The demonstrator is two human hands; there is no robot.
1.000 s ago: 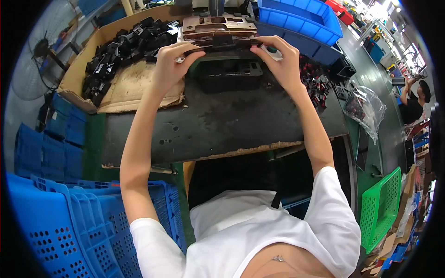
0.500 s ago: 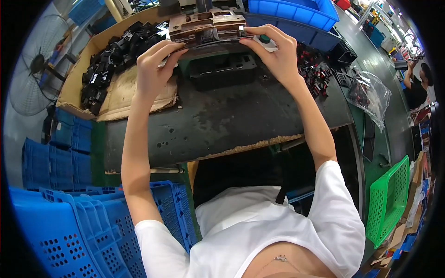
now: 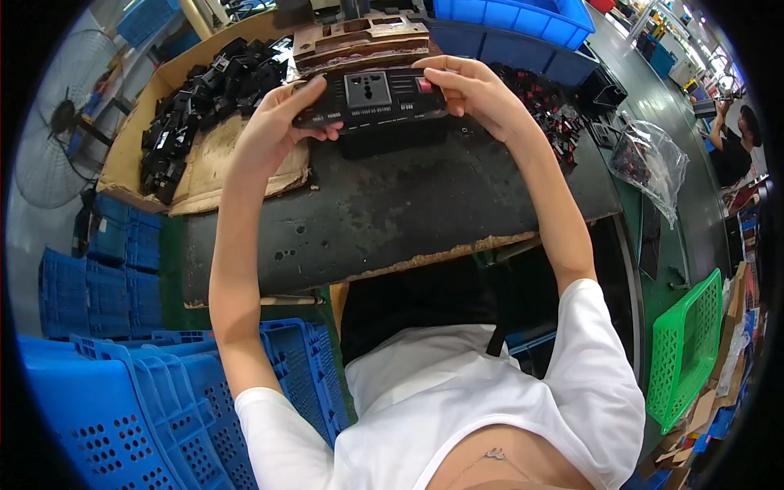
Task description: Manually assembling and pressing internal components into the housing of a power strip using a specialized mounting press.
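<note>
A black panel point(image 3: 407, 96) with a grey power socket in its middle and a red switch near its right end is held up between my two hands, its face tilted toward me. My left hand point(image 3: 282, 118) grips the left end, thumb on the face and fingers underneath. At the right end, beside the red switch, my right hand point(image 3: 482, 91) pinches the edge. Just behind the panel stands a brown, worn fixture point(image 3: 359, 41) with cut-out slots. Under the panel a black housing point(image 3: 392, 143) rests on the dark worktable point(image 3: 408, 200), partly covered from view.
An open cardboard box point(image 3: 122, 167) of black parts point(image 3: 200, 102) stands at left. Blue bins point(image 3: 531, 51) are at the back right, near loose red and black pieces point(image 3: 559, 122). A clear plastic bag point(image 3: 653, 163), a green basket point(image 3: 686, 351) and blue crates point(image 3: 114, 416) surround the table.
Both hands have come slightly nearer from the fixture. The panel, seen edge-on at the fixture before, is now off it and tilted to show its socket face above the housing.
</note>
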